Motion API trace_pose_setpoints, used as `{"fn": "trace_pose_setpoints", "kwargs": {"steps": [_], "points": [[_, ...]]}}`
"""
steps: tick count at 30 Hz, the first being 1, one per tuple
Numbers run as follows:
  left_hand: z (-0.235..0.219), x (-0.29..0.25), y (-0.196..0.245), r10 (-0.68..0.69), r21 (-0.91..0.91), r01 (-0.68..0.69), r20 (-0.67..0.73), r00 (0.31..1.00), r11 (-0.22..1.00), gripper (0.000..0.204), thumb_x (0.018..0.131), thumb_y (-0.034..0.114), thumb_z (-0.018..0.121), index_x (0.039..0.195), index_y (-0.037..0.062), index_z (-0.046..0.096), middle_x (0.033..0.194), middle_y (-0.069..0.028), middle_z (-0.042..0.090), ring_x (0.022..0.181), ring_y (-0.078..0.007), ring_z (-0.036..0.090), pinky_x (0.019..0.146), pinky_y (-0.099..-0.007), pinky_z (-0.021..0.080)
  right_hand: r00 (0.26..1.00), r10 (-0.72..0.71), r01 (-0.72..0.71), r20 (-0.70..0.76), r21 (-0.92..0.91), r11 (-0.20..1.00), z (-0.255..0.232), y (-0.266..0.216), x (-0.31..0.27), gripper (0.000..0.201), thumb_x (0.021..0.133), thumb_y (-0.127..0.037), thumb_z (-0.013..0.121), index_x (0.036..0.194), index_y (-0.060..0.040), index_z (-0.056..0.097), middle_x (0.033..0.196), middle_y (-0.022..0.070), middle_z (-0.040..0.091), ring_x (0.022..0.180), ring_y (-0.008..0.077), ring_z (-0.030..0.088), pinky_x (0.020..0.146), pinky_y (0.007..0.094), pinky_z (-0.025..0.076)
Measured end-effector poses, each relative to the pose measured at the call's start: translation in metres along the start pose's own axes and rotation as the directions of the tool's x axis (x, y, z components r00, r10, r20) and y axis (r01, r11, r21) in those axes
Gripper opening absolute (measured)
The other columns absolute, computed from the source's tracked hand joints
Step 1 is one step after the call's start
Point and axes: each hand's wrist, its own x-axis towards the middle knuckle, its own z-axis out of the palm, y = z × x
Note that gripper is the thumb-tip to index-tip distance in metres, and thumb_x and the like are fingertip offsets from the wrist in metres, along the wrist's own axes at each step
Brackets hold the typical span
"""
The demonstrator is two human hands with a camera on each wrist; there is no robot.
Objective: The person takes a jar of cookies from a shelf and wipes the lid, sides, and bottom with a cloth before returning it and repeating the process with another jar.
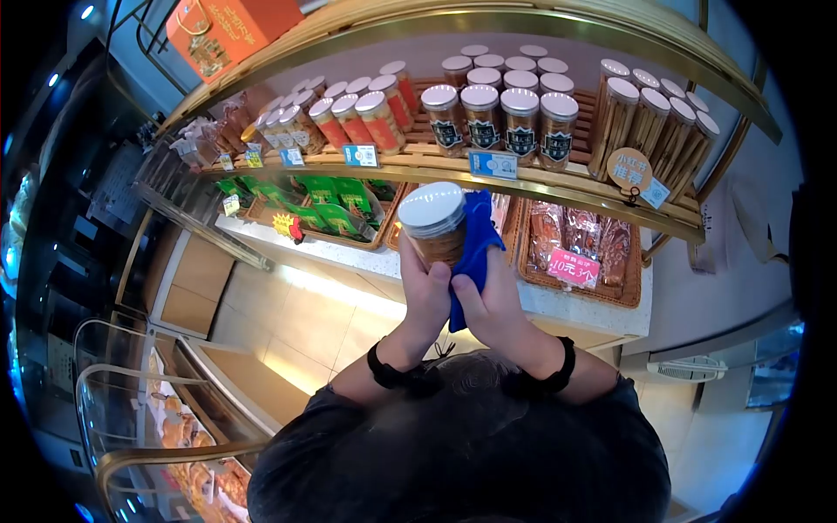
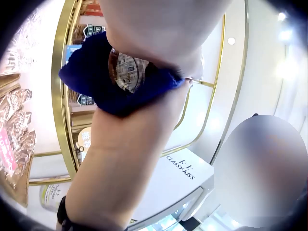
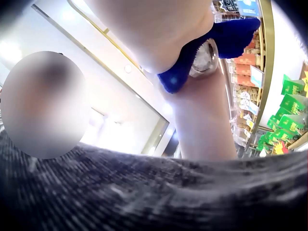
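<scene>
Left hand (image 1: 425, 301) of ours curls round the jar (image 1: 433, 231) from its 7 o'clock side, thumb along the near face; how far the fingers reach behind, we cannot tell. Our right hand (image 1: 493, 301) grips the blue cloth (image 1: 477, 240) from 5, thumb bent over it, cloth against the jar's flank. Jar is held up in front of our chest, before the shelf (image 1: 567, 193), its lid end leaning toward 11.

Looks: round, clear-walled, brownish contents, broad pale lid (image 1: 432, 206) catching the light. At the left wrist we make out a pale printed label (image 2: 130, 74) between cloth folds; wording too blurred for us to read.

Around, jar as clock centre: red-labelled jars (image 1: 377, 122) at 11; dark-labelled jars (image 1: 520, 126) at 1; tall jars of sticks (image 1: 617, 122) at 2, with a round tag (image 1: 629, 168) before them. Green packets (image 1: 336, 213) at 9. Wicker basket (image 1: 636, 270) of wrapped goods just past 3, pink price sign (image 1: 574, 268) on top. Glass case (image 1: 179, 456) of pastries between 7 and 8; orange bag (image 1: 225, 35) at 10.

In the way: cloth and both hands cover most of the jar's lower body; together they block our sight of part of the counter (image 1: 558, 303) behind.
</scene>
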Motion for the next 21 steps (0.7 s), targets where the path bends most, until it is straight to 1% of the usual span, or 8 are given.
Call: {"fn": "trace_pose_setpoints", "kwargs": {"steps": [2,4,6,10,12,16,18,21], "points": [[-0.008,0.002,-0.006,0.052,-0.034,-0.054,-0.053,0.997,0.998,0.088,0.081,0.055,0.061,0.136,-0.0012,0.022,0.128,-0.015,0.044,0.115,-0.022,0.049,0.097,-0.0344,0.041,0.992,-0.121,0.119,-0.036,-0.057,0.991,0.008,0.009,-0.003,0.068,0.079,-0.036,0.068,0.125,0.0053,0.041,0.112,0.0249,0.05,0.099,0.0418,0.052,0.086,0.0445,0.042],[-0.024,-0.005,-0.019,-0.156,-0.101,0.147,-0.087,0.984,0.984,0.095,0.078,0.074,0.045,0.135,-0.0004,0.031,0.127,-0.0165,0.048,0.115,-0.025,0.052,0.098,-0.0369,0.043,0.97,-0.239,0.235,-0.039,-0.081,0.969,0.008,0.014,0.003,0.069,0.076,-0.037,0.071,0.124,0.0034,0.044,0.115,0.0234,0.049,0.1,0.0413,0.052,0.087,0.0456,0.041],[-0.027,-0.004,-0.03,-0.164,-0.181,0.152,-0.054,0.985,0.972,0.086,0.083,0.073,0.034,0.132,0.0015,0.037,0.123,-0.0164,0.052,0.11,-0.0252,0.055,0.094,-0.0369,0.047,0.938,-0.345,0.34,-0.038,-0.107,0.934,0.005,0.026,0.004,0.07,0.072,-0.038,0.073,0.123,0.0015,0.047,0.117,0.0218,0.048,0.101,0.0407,0.052,0.088,0.0466,0.041],[0.005,-0.001,0.011,-0.372,-0.402,0.317,-0.064,0.926,0.859,0.055,0.097,0.048,0.03,0.127,0.0032,0.041,0.114,-0.0123,0.056,0.102,-0.019,0.058,0.09,-0.035,0.048,0.754,-0.65,0.591,-0.098,-0.331,0.735,-0.01,0.042,0.014,0.063,0.062,-0.038,0.077,0.113,-0.008,0.055,0.113,0.0157,0.049,0.097,0.0364,0.052,0.084,0.0453,0.042],[0.008,-0.007,0.011,-0.468,-0.535,0.382,-0.028,0.883,0.753,0.054,0.098,0.048,0.027,0.125,0.0043,0.041,0.112,-0.0116,0.057,0.103,-0.0192,0.057,0.092,-0.0363,0.047,0.554,-0.833,0.777,0.0,-0.359,0.517,-0.018,0.047,0.016,0.054,0.06,-0.038,0.077,0.103,-0.0112,0.059,0.108,0.0134,0.05,0.093,0.0335,0.053,0.08,0.0438,0.043],[0.008,-0.009,0.014,-0.531,-0.386,0.481,-0.028,0.847,0.787,0.075,0.091,0.066,0.02,0.129,0.0052,0.042,0.114,-0.0115,0.058,0.102,-0.022,0.059,0.092,-0.0342,0.048,0.711,-0.703,0.676,0.001,-0.273,0.684,-0.024,0.034,0.013,0.046,0.06,-0.032,0.079,0.097,-0.0125,0.061,0.101,0.01,0.049,0.091,0.0284,0.049,0.075,0.0379,0.042],[0.003,-0.002,0.019,-0.566,-0.405,0.512,-0.018,0.824,0.758,0.08,0.088,0.069,0.02,0.128,0.0042,0.044,0.114,-0.0117,0.058,0.102,-0.0222,0.059,0.09,-0.0343,0.049,0.718,-0.696,0.685,-0.01,-0.169,0.709,-0.025,0.04,0.017,0.049,0.059,-0.027,0.08,0.102,-0.0116,0.061,0.102,0.0107,0.048,0.093,0.0294,0.049,0.079,0.0399,0.043],[-0.002,0.0,0.02,-0.652,-0.557,0.62,0.175,0.738,0.553,0.078,0.089,0.068,0.021,0.127,0.0047,0.045,0.115,-0.0118,0.058,0.103,-0.0219,0.06,0.09,-0.0347,0.05,0.825,-0.516,0.557,0.232,-0.176,0.812,-0.035,0.03,0.016,0.058,0.059,-0.018,0.081,0.112,-0.0114,0.058,0.108,0.0125,0.045,0.099,0.0319,0.05,0.086,0.0398,0.043]]}}
